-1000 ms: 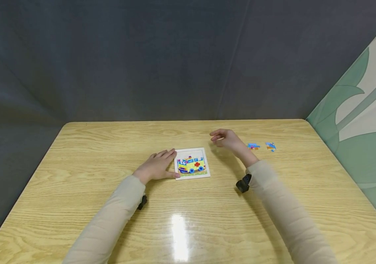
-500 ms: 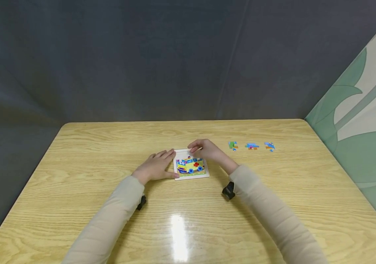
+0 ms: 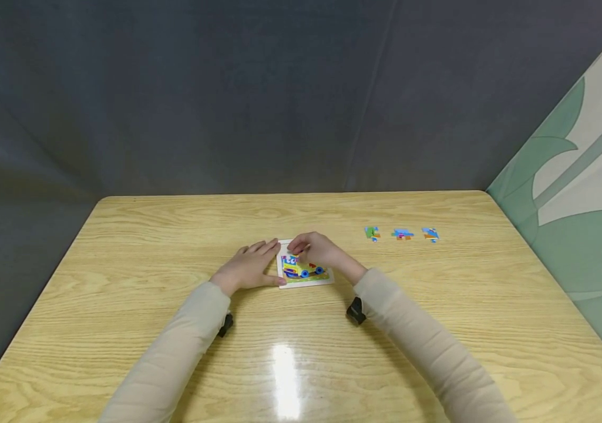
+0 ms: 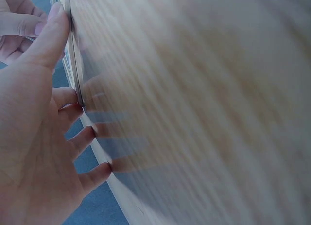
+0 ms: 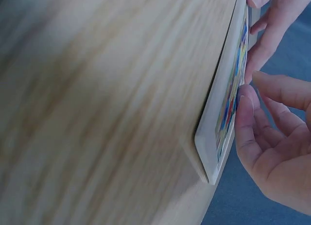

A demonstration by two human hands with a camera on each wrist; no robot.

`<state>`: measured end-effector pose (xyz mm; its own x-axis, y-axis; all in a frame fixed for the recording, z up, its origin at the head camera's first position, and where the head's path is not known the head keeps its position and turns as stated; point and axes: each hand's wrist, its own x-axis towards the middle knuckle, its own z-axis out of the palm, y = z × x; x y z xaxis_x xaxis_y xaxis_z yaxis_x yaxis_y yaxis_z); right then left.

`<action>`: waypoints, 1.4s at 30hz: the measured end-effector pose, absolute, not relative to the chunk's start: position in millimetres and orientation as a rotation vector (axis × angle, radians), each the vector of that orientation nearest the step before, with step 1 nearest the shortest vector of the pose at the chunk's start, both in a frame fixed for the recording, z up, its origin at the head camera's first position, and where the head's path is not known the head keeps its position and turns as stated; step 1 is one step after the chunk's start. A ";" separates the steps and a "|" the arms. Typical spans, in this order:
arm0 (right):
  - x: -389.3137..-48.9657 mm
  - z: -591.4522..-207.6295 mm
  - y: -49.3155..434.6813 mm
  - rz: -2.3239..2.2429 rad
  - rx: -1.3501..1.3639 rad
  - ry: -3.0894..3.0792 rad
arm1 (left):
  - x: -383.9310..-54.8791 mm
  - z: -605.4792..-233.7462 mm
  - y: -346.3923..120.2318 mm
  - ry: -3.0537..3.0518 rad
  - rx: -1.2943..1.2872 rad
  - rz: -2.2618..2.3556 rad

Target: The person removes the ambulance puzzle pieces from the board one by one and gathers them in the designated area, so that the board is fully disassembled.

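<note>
A: First entry, the frame?
B: One white puzzle frame, lying on the wood-grain table, roughly midway between its left and right edges, set in from the far edge. Contents: an ambulance picture, yellow with blue wheels, partly covered; pale bare strip above it.

A: The left hand?
B: Wide open, fingers spread and nearly straight, at the frame's left side. Thumb on the near left corner, index fingertip at the far left corner; other fingertips down on the table. Not closed round anything.

A: And the right hand?
B: Over the frame's far part, fingers bent. In the right wrist view, a fingertip meets the picture surface. Whether it pinches a piece cannot be told.

A: Loose stock?
B: Three, spaced apart in a row along the far edge, between the frame and the far right corner. Left to right: one green-and-blue piece; one blue-and-pink piece; one blue-and-orange piece.

A: Remainder?
B: Left sleeve and right sleeve, beige. One black wrist device below the right cuff. Dark curtain behind the far edge. Leaf-patterned panel beyond the right edge.
</note>
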<state>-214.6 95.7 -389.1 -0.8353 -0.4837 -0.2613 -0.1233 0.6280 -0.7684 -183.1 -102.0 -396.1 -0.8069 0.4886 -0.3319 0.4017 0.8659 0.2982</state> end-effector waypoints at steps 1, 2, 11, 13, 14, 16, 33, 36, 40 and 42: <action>-213.9 -388.4 95.0 -1.078 -0.489 2.402 | -183.0 -396.0 -102.1 2.635 0.658 0.300; -213.2 -387.8 94.3 -1.068 -0.499 2.404 | -182.9 -395.9 -102.2 2.635 0.659 0.300; -214.3 -392.4 89.7 -0.926 -0.581 2.425 | -182.1 -395.1 -103.1 2.613 0.652 0.312; -214.4 -393.5 88.4 -0.898 -0.595 2.438 | -181.6 -394.8 -103.3 2.612 0.655 0.314; -214.5 -393.8 87.7 -0.886 -0.602 2.445 | -181.3 -394.7 -103.4 2.612 0.655 0.316; -214.2 -394.1 86.8 -0.874 -0.609 2.456 | -180.9 -394.8 -103.6 2.612 0.656 0.317; -214.4 -392.7 86.4 -0.852 -0.643 2.478 | -184.1 -396.1 -102.7 2.590 0.617 0.304; -214.5 -392.2 86.3 -0.867 -0.658 2.484 | -183.5 -394.7 -102.4 2.591 0.625 0.305; -213.5 -390.2 86.6 -0.897 -0.675 2.477 | -183.5 -394.9 -102.4 2.601 0.634 0.301; -212.9 -389.5 86.7 -0.904 -0.673 2.471 | -183.5 -395.4 -102.2 2.610 0.637 0.295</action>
